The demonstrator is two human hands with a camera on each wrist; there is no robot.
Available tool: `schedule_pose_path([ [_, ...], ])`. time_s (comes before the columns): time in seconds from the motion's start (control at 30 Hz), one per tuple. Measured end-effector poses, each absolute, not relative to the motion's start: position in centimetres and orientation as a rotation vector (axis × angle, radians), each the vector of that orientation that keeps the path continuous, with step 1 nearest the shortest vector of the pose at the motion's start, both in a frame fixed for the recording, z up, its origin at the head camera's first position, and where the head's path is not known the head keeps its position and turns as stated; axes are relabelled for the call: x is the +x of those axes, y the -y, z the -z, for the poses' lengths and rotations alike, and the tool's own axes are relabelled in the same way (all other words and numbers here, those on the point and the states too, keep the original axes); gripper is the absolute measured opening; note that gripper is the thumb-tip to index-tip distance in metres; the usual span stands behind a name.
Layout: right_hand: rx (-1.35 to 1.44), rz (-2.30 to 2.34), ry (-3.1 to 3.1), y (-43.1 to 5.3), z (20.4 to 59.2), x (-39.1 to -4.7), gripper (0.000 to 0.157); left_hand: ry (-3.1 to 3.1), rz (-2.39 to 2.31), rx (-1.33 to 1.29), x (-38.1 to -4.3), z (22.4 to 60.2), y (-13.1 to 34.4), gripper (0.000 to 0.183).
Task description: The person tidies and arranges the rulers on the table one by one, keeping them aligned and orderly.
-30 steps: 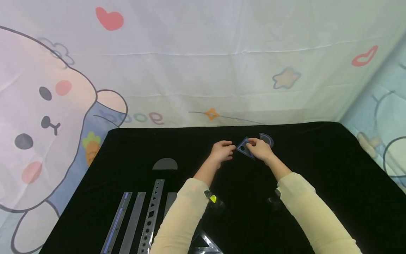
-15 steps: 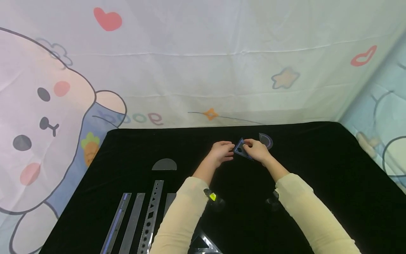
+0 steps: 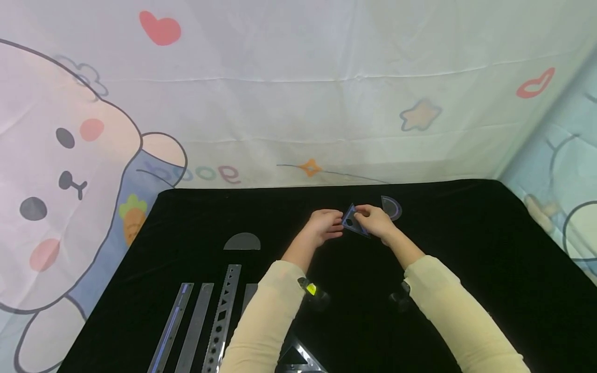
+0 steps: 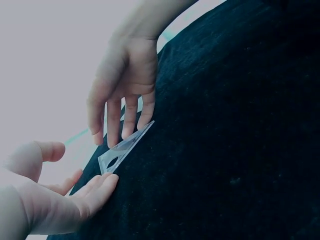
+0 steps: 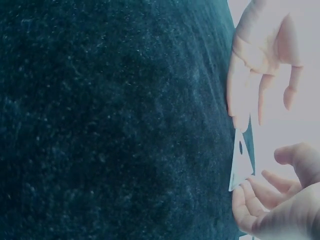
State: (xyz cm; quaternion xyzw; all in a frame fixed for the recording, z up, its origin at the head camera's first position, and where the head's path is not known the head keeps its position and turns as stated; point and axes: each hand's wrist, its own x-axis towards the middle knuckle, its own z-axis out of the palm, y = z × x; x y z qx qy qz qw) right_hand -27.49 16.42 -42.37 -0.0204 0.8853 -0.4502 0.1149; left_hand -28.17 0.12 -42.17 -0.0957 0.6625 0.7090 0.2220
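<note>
A small clear set square (image 3: 356, 228) with a blue-violet edge and a round hole lies on the black cloth between both hands. My right hand (image 3: 377, 221) reaches over its right side. In the right wrist view the right fingertips (image 5: 240, 192) touch its lower edge, the thumb held apart. My left hand (image 3: 324, 226) is at the left corner of the set square, fingers extended; its fingertips (image 4: 112, 180) touch that corner in the left wrist view. Just behind the right hand lies a small violet-edged protractor (image 3: 395, 209).
A half-round protractor (image 3: 242, 242) lies left of centre. Nearer are a violet-striped ruler (image 3: 170, 329), a plain ruler (image 3: 196, 326), a ruler with cut-out shapes (image 3: 223, 316) and a partly covered strip (image 3: 249, 295). The left sleeve partly hides a larger set square (image 3: 305, 357). A printed curtain (image 3: 298, 103) hangs behind.
The right hand has moved left, sliding the small set square with it until its corner meets the left fingertips. The left hand has stayed nearly in place.
</note>
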Motion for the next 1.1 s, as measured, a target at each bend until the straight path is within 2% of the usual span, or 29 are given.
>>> schedule_pose_path([
  [0.3, -0.010, 1.476, -2.572, -16.2, 42.7, -27.5, 0.047, -1.806, -1.989, -0.314, -28.1, 42.0, 0.1, 0.035],
  [0.73, 0.012, 1.366, -2.769, -14.8, 43.4, -27.1, 0.040, -1.799, -2.019, -0.330, -27.8, 42.3, 0.1, 0.028],
  [1.1, 0.067, 1.461, -2.793, -14.3, 44.1, -27.0, 0.040, -1.802, -2.030, -0.343, -27.7, 42.4, 0.3, 0.027],
])
